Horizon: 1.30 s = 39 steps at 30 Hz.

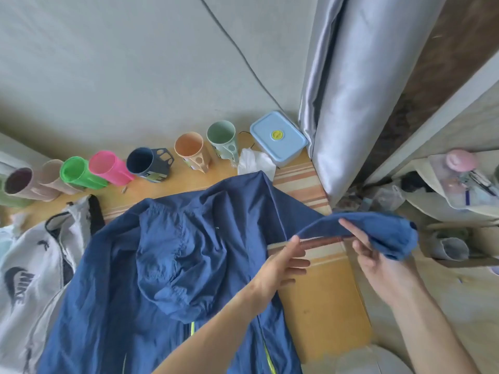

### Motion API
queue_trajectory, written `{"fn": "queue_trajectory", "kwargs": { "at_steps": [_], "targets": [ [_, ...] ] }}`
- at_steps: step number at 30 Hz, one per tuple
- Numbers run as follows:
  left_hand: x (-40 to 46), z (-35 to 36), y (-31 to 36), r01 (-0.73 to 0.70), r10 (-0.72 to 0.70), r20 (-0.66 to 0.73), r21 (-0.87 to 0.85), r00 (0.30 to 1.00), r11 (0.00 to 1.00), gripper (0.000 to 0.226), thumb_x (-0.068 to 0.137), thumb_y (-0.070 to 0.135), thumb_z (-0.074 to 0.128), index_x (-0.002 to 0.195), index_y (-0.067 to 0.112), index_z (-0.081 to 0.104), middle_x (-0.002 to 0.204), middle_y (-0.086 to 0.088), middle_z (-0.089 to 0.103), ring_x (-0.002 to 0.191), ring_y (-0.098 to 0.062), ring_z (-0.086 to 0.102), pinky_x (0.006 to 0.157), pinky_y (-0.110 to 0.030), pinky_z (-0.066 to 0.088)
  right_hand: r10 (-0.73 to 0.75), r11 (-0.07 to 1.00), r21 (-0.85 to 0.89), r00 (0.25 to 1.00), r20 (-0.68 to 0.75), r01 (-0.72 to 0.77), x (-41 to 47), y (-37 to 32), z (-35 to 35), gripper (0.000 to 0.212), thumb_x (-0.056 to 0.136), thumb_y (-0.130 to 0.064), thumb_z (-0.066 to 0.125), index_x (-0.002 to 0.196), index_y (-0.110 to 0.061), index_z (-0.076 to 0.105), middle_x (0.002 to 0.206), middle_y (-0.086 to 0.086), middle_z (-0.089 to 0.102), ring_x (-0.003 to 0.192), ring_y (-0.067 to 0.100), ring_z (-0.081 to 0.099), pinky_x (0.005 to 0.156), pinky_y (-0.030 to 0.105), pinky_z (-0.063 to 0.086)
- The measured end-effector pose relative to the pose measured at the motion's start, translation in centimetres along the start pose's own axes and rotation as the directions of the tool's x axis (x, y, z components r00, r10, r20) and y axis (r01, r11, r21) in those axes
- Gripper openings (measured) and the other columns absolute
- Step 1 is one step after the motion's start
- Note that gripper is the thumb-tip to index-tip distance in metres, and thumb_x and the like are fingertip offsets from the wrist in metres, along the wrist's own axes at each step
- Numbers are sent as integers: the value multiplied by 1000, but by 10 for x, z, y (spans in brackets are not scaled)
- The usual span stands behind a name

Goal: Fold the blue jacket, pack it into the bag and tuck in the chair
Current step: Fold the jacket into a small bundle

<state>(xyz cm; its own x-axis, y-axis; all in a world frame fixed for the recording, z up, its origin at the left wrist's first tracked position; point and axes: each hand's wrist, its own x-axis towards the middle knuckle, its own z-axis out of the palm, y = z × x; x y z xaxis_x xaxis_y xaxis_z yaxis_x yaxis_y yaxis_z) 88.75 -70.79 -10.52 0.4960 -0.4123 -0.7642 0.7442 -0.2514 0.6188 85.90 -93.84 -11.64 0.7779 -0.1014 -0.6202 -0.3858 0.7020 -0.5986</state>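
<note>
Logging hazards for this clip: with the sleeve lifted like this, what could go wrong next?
1. The dark blue hooded jacket has its sleeve stretched between the left hand and right hand past the wooden table's edge; it may slip and undo the fold.
2. Swinging it back could topple the mint-green plastic cup or the crumpled white tissue behind it.

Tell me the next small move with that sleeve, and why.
Probably swing the sleeve inward and lay it flat across the body of the blue jacket. The jacket lies spread on the table, hood up, but this sleeve is stretched out past the table's right edge, held by the right hand at its bunched end and the left hand nearer the shoulder.
</note>
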Motion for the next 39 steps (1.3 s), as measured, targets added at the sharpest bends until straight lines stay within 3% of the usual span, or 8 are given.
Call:
{"fn": "queue_trajectory", "kwargs": {
  "at_steps": [7,12,16,19,22,31,35,39],
  "targets": [
    [15,-7,63,156,-157,51,-607,986,779,103,54,77,83,132,11,64,138,-15,64,116,-41,68,101,-65,49,-294,836,-509,951,-96,207,9,45,64,35,85,8,71,110,-9,52,104,11,76,80,17,75,60,25,55],
    [-14,-51,62,-35,8,-120,-223,993,974,31,75,6,77,105,4,71,101,-11,78,101,-29,74,96,-47,58,-327,740,-623,945,-3,254,-1,67,95,41,76,-5,84,100,-13,53,94,6,76,87,21,75,78,44,62],
    [-66,-113,69,-232,210,-409,-5,888,973,36,78,-10,54,98,13,75,82,-6,75,78,-21,71,65,-30,54,-421,565,-769,906,42,298,-8,75,114,39,73,-34,87,87,-20,53,78,0,66,73,17,66,70,29,55],
    [-114,-177,79,-396,369,-484,50,794,917,43,71,-7,48,97,16,74,76,-6,68,77,-20,63,68,-32,49,-580,184,-886,775,252,426,-6,82,122,50,68,-33,89,98,-21,52,95,-4,58,84,13,57,74,13,44],
    [-157,-239,80,-511,474,-470,55,744,858,47,74,-12,43,99,13,73,81,-2,70,76,-14,65,65,-24,51,-494,-206,-846,693,524,493,14,100,133,60,70,-30,86,119,-15,56,116,0,58,107,20,53,92,28,46],
    [-75,-404,-58,123,104,-812,211,574,970,27,88,15,72,114,13,69,108,-9,72,99,-29,66,82,-36,51,-130,-636,-708,861,492,308,113,168,156,51,65,-11,87,112,-12,69,119,14,66,99,37,67,68,46,60],
    [-61,-413,-70,94,245,-804,347,542,933,38,89,19,70,126,14,59,102,-8,71,99,-31,67,88,-44,55,-291,-638,-755,862,416,149,120,175,166,34,74,0,74,107,-3,70,116,21,65,98,45,62,73,53,56],
    [-81,-392,-69,32,455,-728,546,513,837,51,88,27,71,135,23,50,127,-2,62,114,-24,60,93,-42,51,-211,-677,-642,741,638,360,103,214,217,49,96,-33,55,142,-16,54,151,20,47,136,43,45,99,52,48]
  ]
}}
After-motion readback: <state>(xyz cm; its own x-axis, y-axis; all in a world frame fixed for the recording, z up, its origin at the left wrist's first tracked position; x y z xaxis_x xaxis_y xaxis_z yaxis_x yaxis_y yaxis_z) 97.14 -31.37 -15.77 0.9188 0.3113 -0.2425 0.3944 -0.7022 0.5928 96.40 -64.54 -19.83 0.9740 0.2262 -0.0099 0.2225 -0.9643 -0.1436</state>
